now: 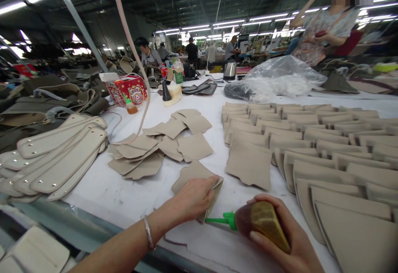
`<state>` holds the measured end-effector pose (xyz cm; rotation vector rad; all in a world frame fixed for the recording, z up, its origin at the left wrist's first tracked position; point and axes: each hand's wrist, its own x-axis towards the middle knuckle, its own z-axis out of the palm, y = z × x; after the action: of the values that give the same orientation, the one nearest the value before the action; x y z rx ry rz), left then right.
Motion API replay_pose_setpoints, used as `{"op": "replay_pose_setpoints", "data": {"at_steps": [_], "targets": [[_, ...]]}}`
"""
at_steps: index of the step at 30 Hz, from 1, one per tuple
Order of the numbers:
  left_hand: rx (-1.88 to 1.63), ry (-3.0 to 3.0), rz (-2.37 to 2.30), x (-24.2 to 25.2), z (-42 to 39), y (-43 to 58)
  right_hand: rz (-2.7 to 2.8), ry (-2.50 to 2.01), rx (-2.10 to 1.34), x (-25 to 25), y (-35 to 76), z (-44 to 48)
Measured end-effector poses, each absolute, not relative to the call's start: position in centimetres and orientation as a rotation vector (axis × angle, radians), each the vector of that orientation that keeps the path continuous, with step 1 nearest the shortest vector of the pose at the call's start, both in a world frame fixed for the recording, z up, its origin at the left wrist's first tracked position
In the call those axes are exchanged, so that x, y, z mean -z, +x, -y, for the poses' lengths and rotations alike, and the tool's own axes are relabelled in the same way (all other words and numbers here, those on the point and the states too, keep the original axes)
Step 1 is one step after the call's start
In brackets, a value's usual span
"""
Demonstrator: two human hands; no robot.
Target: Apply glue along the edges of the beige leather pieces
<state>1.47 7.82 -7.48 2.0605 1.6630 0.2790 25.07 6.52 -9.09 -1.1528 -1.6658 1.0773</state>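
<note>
My left hand [195,196] is closed on a beige leather-like panel [191,172], pressing it near the table's front edge with one side lifted. My right hand [297,244] wraps round a squeeze glue bottle [264,221] of amber-brown liquid, tipped on its side. Its thin green nozzle [217,220] points left, with the tip at the panel's near corner. Just to the right lies another beige panel [248,163]. Beyond my left hand is a loose pile of similar panels [141,150]. My left fingertips partly hide the panel's edge.
Overlapping rows of folded beige panels [298,144] cover the table's right side. White riveted straps [66,161] are stacked at left. A pink hose [127,37] hangs down to the panels. Farther back stand a red box [130,90], a small bottle [131,107] and a plastic bag [280,78].
</note>
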Motion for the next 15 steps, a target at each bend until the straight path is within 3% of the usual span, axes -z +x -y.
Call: {"op": "replay_pose_setpoints", "data": {"at_steps": [15], "targets": [[-0.270, 2.032, -1.711, 7.48, -7.86, 1.57, 1.661, -1.258, -0.909, 9.42, 25.31, -6.64]]}}
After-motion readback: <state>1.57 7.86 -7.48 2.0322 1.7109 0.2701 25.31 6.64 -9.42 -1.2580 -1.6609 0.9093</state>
